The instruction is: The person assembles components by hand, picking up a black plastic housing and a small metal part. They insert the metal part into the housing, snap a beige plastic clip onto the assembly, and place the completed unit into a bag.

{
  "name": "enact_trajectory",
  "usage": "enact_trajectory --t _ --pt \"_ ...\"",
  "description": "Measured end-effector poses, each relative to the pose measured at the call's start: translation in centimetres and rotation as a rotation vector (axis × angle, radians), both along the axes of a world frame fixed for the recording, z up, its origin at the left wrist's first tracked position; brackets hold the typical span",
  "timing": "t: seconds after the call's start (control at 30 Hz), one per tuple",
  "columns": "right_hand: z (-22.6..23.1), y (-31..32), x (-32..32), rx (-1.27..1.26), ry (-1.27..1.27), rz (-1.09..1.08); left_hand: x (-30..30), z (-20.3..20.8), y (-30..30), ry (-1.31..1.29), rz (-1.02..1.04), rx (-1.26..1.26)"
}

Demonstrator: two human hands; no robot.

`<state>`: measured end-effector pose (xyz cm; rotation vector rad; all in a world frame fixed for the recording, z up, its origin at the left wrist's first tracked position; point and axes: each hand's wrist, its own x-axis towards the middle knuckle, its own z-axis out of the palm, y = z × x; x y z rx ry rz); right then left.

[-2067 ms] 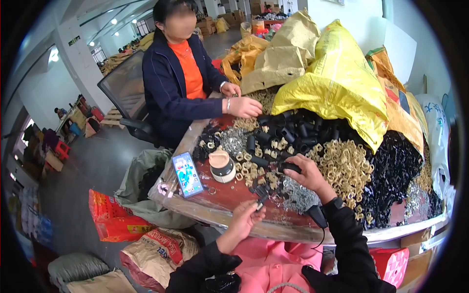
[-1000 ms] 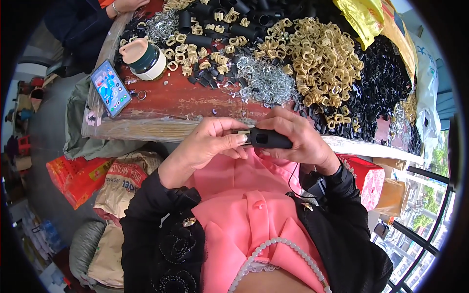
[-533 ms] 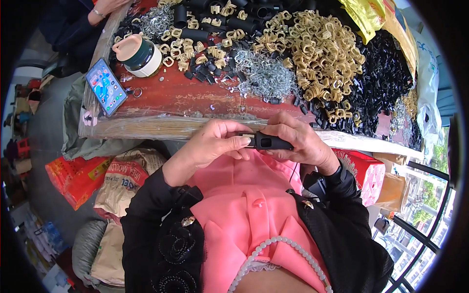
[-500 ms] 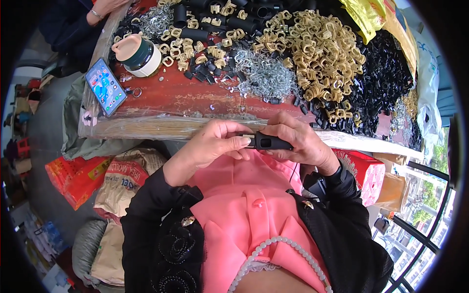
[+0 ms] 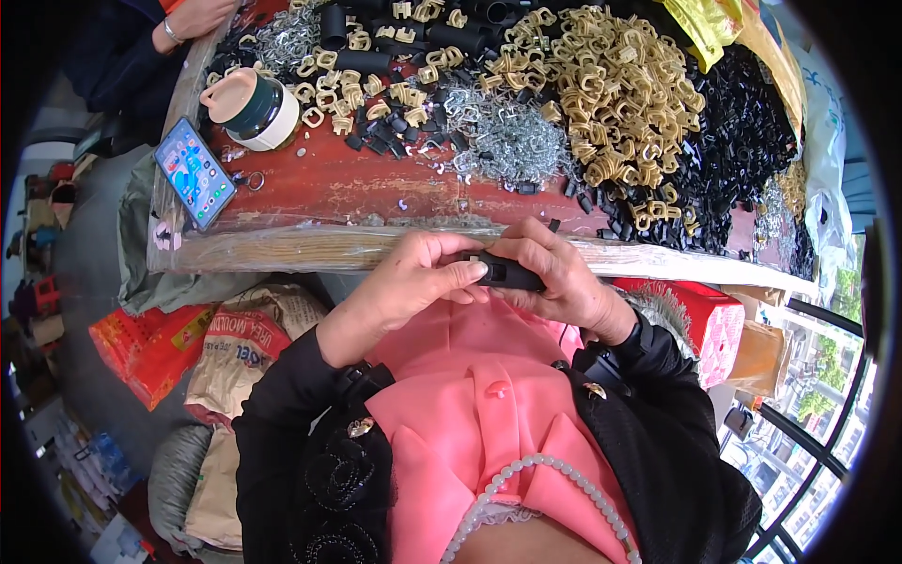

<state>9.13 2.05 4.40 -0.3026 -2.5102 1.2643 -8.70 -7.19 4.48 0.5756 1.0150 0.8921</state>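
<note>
hands: left hand (image 5: 413, 282) and right hand (image 5: 554, 277) both pinched around one black plastic piece (image 5: 503, 273), held over lap by table edge (image 5: 310, 249) | progress: looks mid-assembly | left: big beige clip pile (image 5: 611, 94), black parts heap (image 5: 742, 141) still unsorted, tbh loads

On the bench (image 5: 376, 183) lie one phone (image 5: 194, 173) and, just right of it, one lidded cup (image 5: 252, 106). Beyond the cup spread three heaps: tan clips (image 5: 620, 89), black clips (image 5: 742, 141) and wire springs (image 5: 512, 141). Two hands (image 5: 413, 282) share one black part (image 5: 507, 274).
</note>
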Motion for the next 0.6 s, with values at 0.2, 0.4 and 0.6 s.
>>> enact_trajectory --t 0.2,0.4,0.6 --pt "0.2 -0.1 -0.4 -0.035 -0.073 0.05 -0.5 -0.9 -0.2 -0.079 -0.011 0.0" --pt "0.5 1.6 -1.0 -0.294 0.02 0.267 -0.3 -0.7 -0.2 -0.097 0.04 0.08" --pt "0.9 1.0 -1.7 -0.432 0.025 0.363 0.2 -0.8 -0.8 -0.117 0.05 0.072"
